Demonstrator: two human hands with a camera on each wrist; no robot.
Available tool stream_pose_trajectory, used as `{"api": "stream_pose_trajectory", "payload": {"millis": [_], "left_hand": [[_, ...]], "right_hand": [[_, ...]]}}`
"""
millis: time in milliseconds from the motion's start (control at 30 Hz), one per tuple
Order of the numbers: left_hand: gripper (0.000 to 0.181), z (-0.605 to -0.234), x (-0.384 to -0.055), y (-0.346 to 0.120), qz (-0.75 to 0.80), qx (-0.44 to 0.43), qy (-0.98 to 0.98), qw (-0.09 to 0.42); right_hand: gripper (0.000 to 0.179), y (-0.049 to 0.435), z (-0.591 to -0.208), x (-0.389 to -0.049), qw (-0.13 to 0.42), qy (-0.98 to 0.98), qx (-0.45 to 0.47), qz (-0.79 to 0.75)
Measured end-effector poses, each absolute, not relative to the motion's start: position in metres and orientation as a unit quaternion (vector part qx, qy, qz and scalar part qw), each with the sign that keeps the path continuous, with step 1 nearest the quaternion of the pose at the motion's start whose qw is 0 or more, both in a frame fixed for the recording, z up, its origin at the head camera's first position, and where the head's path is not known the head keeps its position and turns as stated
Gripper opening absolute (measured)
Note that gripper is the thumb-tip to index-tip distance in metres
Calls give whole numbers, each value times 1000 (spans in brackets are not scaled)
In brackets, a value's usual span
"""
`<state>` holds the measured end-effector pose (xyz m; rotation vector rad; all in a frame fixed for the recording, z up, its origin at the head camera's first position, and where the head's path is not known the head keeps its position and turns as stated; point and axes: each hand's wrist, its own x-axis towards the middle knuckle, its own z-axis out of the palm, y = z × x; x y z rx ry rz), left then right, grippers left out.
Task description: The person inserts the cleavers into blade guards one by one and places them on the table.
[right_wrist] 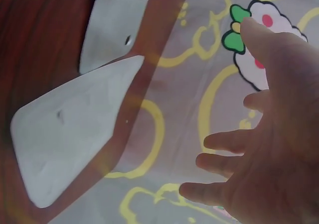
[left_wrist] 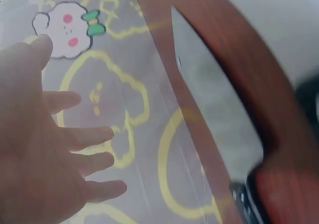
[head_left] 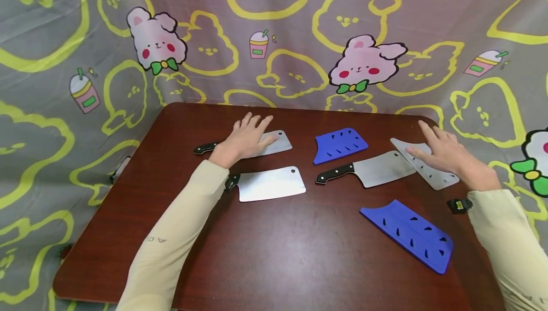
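My left hand [head_left: 245,139] is held with fingers spread over the back cleaver [head_left: 280,145], hiding the middle of it. Nothing is in its grip. In the left wrist view that cleaver's blade [left_wrist: 214,99] lies beside the hand [left_wrist: 50,139], its black handle lower down. A second cleaver [head_left: 269,185] rests flat just in front. On the right, my right hand [head_left: 445,153] is over a white blade sheath [head_left: 443,178], also with spread fingers and holding nothing. The right wrist view has the sheath [right_wrist: 75,129] at left, against the tip of a third cleaver [right_wrist: 114,30].
Two blue slotted blade sheaths are on the brown table [head_left: 274,254]: one [head_left: 342,144] at the back middle, another [head_left: 411,235] at the front right. The third cleaver's black handle [head_left: 336,173] points left. A patterned cloth [head_left: 291,21] hangs behind the table.
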<state>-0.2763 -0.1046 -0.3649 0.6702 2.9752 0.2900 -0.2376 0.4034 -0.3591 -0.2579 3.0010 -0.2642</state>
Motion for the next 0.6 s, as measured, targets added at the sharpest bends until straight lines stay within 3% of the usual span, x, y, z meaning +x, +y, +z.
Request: {"api": "stream_pose_trajectory", "payload": {"millis": [600], "left_hand": [[57,-385,-244,-19,166,341,925,-2]], "right_hand": [[92,439,-393,-228,122,986,-66,-89]]}}
